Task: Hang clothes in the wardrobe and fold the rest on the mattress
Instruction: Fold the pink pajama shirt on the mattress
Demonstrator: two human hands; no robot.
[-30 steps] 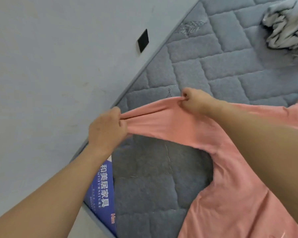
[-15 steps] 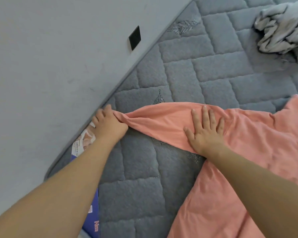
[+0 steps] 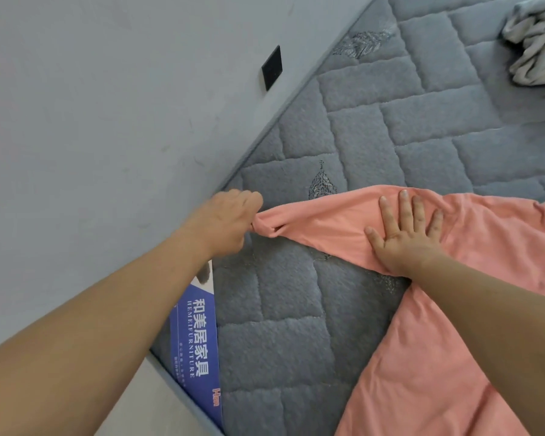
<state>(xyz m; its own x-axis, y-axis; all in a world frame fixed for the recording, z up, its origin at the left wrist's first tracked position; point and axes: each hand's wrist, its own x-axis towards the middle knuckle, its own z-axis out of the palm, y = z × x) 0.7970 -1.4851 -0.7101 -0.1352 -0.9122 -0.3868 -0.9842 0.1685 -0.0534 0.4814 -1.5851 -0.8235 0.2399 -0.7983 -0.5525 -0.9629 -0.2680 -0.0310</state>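
A: Report position of the garment.

B: The pink garment [image 3: 472,309] lies on the grey quilted mattress [image 3: 390,127]; its body runs off the lower right edge of view; one sleeve [image 3: 321,221] extends leftward toward the wall [image 3: 107,105], stretched out nearly flat.

A: State of the left hand?

B: The left hand [image 3: 225,220] sits at the sleeve's cuff end, close to the mattress edge; its fingers are curled and clamped on the bunched cuff fabric; the fingertips are hidden beneath the hand, so the exact pinch cannot be told.

A: State of the right hand?

B: The right hand [image 3: 406,234] lies palm down on the sleeve, further along toward the garment body; fingers straight and slightly spread, pressing the fabric against the mattress; nothing is gripped.

A: Other items in view?

B: A crumpled grey-white cloth [image 3: 535,48] rests on the mattress at the upper right, well apart from the pink garment; a blue printed label [image 3: 195,341] lies along the mattress edge under the left forearm; a small black square [image 3: 272,68] is fixed to the wall.
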